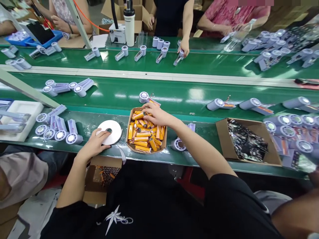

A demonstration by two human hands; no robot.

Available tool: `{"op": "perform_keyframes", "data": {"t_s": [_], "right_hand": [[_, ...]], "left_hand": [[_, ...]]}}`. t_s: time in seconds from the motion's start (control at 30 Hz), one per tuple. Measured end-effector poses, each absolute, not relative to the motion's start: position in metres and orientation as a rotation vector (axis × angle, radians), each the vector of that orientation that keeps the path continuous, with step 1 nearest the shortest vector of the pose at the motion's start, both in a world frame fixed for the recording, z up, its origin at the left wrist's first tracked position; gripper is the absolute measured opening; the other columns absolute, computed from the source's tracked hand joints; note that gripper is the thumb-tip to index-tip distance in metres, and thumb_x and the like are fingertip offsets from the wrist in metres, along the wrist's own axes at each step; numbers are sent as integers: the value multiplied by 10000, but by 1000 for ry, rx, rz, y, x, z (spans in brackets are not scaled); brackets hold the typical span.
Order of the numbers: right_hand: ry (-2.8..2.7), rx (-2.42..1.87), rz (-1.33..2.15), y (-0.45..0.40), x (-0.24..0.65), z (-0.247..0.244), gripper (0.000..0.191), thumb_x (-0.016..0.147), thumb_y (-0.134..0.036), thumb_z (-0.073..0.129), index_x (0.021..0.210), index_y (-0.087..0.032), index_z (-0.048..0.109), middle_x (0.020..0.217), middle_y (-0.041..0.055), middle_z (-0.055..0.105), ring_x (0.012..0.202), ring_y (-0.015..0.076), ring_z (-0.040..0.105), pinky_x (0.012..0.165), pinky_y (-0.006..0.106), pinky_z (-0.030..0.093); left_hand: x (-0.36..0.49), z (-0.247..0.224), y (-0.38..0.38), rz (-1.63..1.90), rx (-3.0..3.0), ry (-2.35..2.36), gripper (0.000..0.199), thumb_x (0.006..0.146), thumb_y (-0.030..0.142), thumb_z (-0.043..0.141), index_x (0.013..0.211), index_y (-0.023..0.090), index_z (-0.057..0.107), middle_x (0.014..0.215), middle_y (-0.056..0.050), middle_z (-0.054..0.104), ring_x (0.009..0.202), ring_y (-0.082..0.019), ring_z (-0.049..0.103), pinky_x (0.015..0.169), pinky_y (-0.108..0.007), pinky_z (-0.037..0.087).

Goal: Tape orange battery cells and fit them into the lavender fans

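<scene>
My left hand (93, 144) is closed on the left edge of a roll of white tape (114, 127) that lies flat on the green bench edge. A loose strip of tape (122, 154) hangs from the roll over the front edge. My right hand (157, 114) reaches over the far side of a cardboard box (129, 145) full of orange-wrapped cylindrical batteries (142, 138). Its fingers are bent and apart, close to the topmost batteries; I see nothing clearly held in them. Just beyond it, a lavender fan housing (144, 97) with an orange battery in its handle stands on the belt.
Lavender housings (61, 134) cluster at left, beside a white foam tray (32, 109). One housing (178, 144) sits under my right forearm. A box of circuit boards (249, 141) stands at right. Co-workers handle parts across the belt, one person's hand (184, 46) on a housing.
</scene>
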State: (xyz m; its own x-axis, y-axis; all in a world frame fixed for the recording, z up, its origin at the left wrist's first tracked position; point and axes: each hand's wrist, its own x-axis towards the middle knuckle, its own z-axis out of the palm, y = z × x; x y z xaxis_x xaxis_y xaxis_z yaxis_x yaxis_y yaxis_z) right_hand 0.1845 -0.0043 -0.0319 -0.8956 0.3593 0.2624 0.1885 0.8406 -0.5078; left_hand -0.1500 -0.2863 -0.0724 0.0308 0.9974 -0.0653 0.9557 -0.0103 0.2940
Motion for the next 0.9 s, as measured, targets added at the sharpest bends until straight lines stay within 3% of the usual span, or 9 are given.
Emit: {"op": "perform_keyframes", "data": {"t_s": [0.13,0.27,0.4,0.6,0.73,0.9], "right_hand": [[-2298,-467,1044,-33,204,-21,378,1080,-437,553,1306,-211,756,1362,128,779,1269,285,729,1148,518,563],[-2004,-643,977,-84,222,-16,347,959,-464,697,1218,-263,809,1156,69,858,1010,262,819,960,422,653],[-1820,-669,959,-122,236,-9,370,882,-415,745,1220,-274,801,1125,74,865,943,274,835,910,409,678],[-1915,-723,1065,-141,239,14,275,944,-353,690,1172,-265,816,967,25,854,738,180,770,720,293,650],[-2049,-748,976,-148,230,13,272,944,-353,686,1137,-246,844,869,16,845,688,160,757,746,269,641],[-2052,-771,1032,-151,222,-5,349,987,-411,675,1242,-242,843,988,43,863,818,201,796,843,316,667]], "left_hand": [[-135,-54,-288,545,2199,2089,604,949,522,734,1489,260,665,1424,-145,731,1422,-420,505,1234,-610,442],[-97,-34,-295,795,2341,1973,681,908,518,821,1524,292,641,1345,-138,750,1378,-404,520,1201,-602,466],[-72,-22,-299,810,2380,1934,740,776,528,957,1451,350,712,1256,-117,781,1284,-402,554,1142,-605,481],[-58,-20,-298,934,2547,1943,647,859,511,916,1448,336,713,1184,-96,800,1231,-364,557,1075,-510,471],[-51,-23,-295,920,2580,1945,635,876,475,912,1464,351,708,1184,-83,808,1235,-349,556,1072,-483,456],[-41,-26,-293,834,2600,2032,658,887,419,900,1506,359,687,1193,-75,816,1220,-349,566,1081,-492,463]]}}
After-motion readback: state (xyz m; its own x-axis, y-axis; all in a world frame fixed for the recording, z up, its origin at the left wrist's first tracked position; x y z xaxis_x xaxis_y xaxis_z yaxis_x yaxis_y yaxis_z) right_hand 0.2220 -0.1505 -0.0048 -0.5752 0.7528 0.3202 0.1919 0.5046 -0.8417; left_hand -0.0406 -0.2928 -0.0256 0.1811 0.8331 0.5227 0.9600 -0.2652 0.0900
